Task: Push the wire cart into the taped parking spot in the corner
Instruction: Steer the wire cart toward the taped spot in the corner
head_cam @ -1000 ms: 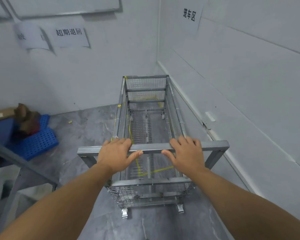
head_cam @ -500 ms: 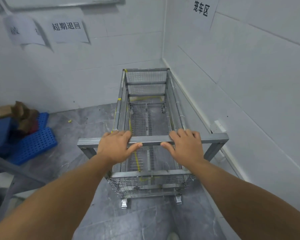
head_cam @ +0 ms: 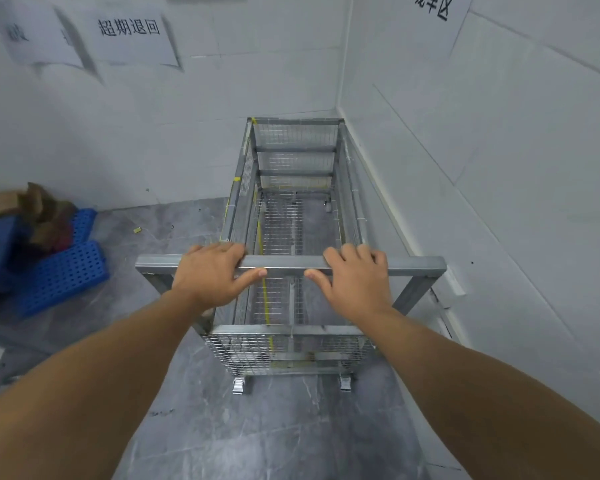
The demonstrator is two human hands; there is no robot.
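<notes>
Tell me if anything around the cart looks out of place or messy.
Mostly tidy. A small yellowish scrap lies loose on the grey floor left of the wire cart. Blue perforated crates with crumpled brown cardboard on them sit heaped by the left wall.

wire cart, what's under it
Through the wire cart's mesh floor: grey floor and yellow tape. Two near casters show; the tape's full outline is hidden.

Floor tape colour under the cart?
Yellow tape, seen through the wire cart mesh; head view.
</notes>
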